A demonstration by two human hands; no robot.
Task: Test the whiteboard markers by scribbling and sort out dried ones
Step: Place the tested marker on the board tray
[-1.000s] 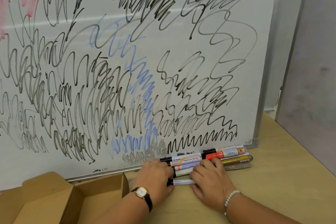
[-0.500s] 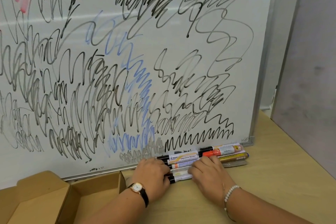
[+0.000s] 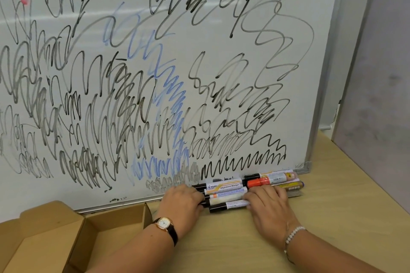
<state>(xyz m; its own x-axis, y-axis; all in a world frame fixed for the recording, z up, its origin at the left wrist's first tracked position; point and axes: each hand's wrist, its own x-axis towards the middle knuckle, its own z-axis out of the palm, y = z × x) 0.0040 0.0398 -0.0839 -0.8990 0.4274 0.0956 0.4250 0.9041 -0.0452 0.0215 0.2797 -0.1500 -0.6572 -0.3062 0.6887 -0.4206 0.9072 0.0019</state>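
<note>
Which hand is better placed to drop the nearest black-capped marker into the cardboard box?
Left. The left hand is at the cap end of the nearest marker and lies next to the cardboard box; the right hand rests farther from the box.

Roughly nine markers (image 3: pixel 224 186) by my count; some are covered. One whiteboard (image 3: pixel 304 106). One cardboard box (image 3: pixel 44 244). Two hands: left hand (image 3: pixel 180 203), right hand (image 3: pixel 267 206). One watch (image 3: pixel 164 223), one bracelet (image 3: pixel 294 234).

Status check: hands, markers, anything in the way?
Left hand and right hand resting on markers. Markers rowed against whiteboard foot. Cardboard box open, apart left.
</note>
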